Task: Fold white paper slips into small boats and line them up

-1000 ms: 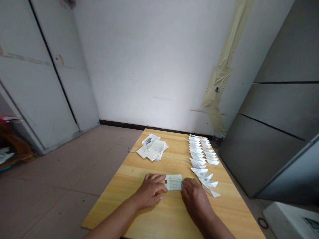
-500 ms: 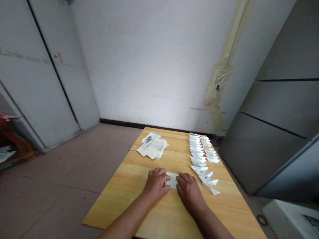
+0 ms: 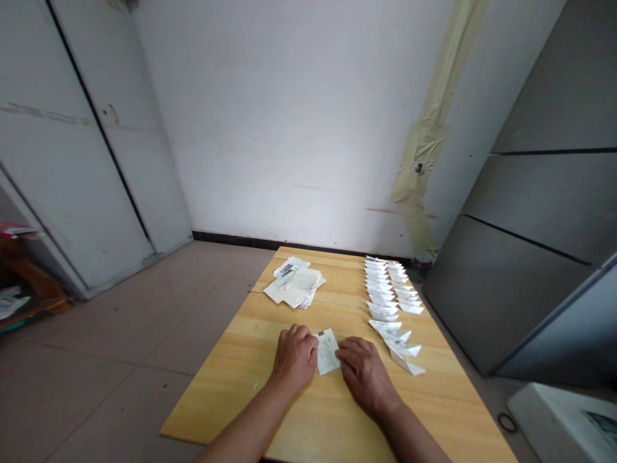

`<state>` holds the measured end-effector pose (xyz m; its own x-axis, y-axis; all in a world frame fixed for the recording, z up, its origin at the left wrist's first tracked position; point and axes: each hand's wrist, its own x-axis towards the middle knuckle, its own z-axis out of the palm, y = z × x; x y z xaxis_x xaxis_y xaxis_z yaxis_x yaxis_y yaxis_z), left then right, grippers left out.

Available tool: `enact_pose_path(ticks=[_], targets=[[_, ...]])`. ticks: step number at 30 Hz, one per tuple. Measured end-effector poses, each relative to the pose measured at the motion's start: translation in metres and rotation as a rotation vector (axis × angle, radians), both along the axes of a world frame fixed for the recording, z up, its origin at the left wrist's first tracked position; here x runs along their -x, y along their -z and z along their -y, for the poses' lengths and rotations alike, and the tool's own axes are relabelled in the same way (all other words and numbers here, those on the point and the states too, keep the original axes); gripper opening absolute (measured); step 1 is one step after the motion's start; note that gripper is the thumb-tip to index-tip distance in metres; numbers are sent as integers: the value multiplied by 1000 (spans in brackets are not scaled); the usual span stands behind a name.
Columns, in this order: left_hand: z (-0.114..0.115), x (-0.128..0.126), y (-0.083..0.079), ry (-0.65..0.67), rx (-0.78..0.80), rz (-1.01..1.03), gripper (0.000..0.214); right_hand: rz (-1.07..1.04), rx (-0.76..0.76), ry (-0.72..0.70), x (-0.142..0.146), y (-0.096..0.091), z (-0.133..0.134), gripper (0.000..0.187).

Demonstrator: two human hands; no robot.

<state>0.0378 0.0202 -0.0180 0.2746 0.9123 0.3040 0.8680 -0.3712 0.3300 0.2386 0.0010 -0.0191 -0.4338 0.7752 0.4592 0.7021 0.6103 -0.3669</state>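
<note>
On the bench [image 3: 226,392], a paper slip [image 3: 328,352] lies between the left hand [image 3: 294,359] and right hand [image 3: 365,376].
Its long axis points away from the person, slightly tilted; both hands lie flat and apart, not gripping it, the left partly hiding its near edge.

Left hand [image 3: 294,360], right hand [image 3: 366,376], printed paper slip [image 3: 328,352] between them

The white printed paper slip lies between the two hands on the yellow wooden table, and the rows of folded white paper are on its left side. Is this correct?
No: the rows of folded white paper are to the right of the slip, as the head view shows.
</note>
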Motion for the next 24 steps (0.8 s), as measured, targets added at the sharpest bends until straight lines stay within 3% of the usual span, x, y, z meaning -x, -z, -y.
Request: enact_pose_path(ticks=[3, 9, 14, 18, 20, 24], targets=[[6, 0, 0, 34, -21, -8, 7, 11, 22, 6, 1, -2, 2, 21], [9, -1, 0, 55, -23, 5, 18, -103, -51, -1, -3, 6, 1, 26], [9, 0, 0, 93, -47, 41, 20, -298, -74, 261, -5, 21, -4, 55], [10, 2, 1, 230, -64, 79, 35, -397, -4, 456, -5, 21, -7, 66], [10, 2, 2, 278, -45, 72, 42, -330, -9, 427, -6, 20, -7, 63], [9, 1, 4, 264, -14, 53, 39, -132, -82, 172, -5, 16, -3, 49]])
